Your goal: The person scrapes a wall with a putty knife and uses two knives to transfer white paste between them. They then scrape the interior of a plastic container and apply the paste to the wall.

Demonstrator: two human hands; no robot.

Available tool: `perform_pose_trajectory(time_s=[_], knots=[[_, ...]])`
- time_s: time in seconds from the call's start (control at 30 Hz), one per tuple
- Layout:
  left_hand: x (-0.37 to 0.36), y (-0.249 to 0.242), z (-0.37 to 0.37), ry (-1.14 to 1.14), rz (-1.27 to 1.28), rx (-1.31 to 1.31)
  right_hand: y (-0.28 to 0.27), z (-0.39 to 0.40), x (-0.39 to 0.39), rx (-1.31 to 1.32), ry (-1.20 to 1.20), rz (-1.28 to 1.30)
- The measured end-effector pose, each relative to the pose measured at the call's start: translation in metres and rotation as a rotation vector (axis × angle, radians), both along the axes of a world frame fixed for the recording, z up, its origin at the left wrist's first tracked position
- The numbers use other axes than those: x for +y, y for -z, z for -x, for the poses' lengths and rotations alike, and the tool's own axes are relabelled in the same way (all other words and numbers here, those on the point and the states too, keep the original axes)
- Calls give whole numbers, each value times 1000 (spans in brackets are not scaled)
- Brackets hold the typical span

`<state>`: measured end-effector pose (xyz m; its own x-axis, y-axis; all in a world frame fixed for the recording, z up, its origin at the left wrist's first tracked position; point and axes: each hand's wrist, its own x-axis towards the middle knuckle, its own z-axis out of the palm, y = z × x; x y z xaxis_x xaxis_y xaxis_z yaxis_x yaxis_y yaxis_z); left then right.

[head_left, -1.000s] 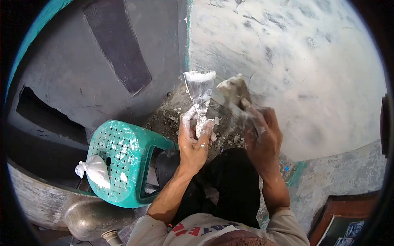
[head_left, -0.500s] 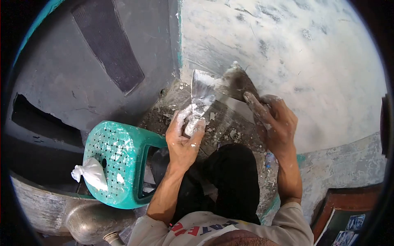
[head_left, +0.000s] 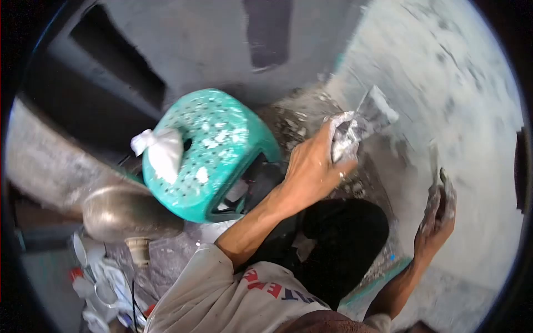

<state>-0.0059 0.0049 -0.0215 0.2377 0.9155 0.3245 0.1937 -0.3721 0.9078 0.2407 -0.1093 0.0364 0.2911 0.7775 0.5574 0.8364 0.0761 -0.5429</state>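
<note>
In the head view my left hand [head_left: 313, 166] is wrapped round the handle of a putty knife [head_left: 378, 111]. Its metal blade carries white putty and points up and right, in front of the wall. White smears cover the fingers and the handle. Farther right, my right hand [head_left: 437, 219] is closed on a second putty knife [head_left: 434, 158], whose blade shows almost edge-on close to the wall and is blurred. Most of this knife's handle is hidden by the fingers. The wall [head_left: 472, 127] beside both blades is patchy white and grey.
A green plastic stool [head_left: 222, 161], spotted with white, stands left of my left arm. On its seat lies a knotted white plastic bag [head_left: 166, 155]. A metal basin [head_left: 125, 213] and assorted clutter [head_left: 102, 283] are at lower left. Debris lies on the floor [head_left: 297, 119] by the wall corner.
The view has swung left, so the stool appears nearer the middle. My hands have moved apart; the two blades, close together before, are now separated. Both hands keep their putty knives.
</note>
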Motion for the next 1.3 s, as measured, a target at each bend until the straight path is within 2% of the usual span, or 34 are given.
perform_pose_trajectory(time_s=[0.03, 0.1, 0.17, 0.23, 0.3, 0.5, 0.57, 0.67, 0.77, 0.83, 0.97, 1.03, 1.17, 1.23, 1.3], knots=[[-8, -12, 15, -11, 89, 97, 2, 9, 2, 101, -21, 57], [-21, -11, 54, -206, -181, 342, -4, 26, 6, 203, -42, 139], [-35, -9, 97, -331, -233, 591, -15, 46, 24, -136, -464, 246], [-58, -9, 128, -456, -69, 783, -5, 69, 38, -233, -556, 160], [-69, 6, 151, -496, -65, 805, -9, 100, 57, -345, -589, 339], [-82, 14, 170, -546, -60, 1037, 6, 151, 101, -398, -874, 243], [-85, 19, 171, -570, -52, 1063, 9, 161, 117, -459, -877, 298], [-85, 23, 172, -598, -61, 1087, 15, 173, 132, -381, -979, 256], [-82, 22, 174, -596, -49, 1088, 13, 185, 132, -495, -980, 306], [-81, 22, 176, -572, -21, 1085, 9, 192, 129, -622, -886, 359], [-81, 24, 178, -507, -18, 1122, 16, 202, 133, -591, -909, 327], [-82, 25, 182, -522, -34, 1124, 2, 205, 128, -712, -860, 429], [-81, 24, 180, -505, -8, 1097, 9, 212, 130, -710, -841, 419], [-81, 24, 181, -489, -24, 1110, 22, 218, 134, -635, -868, 287], [-81, 26, 183, -501, -30, 1088, 11, 213, 127, -656, -856, 331]])
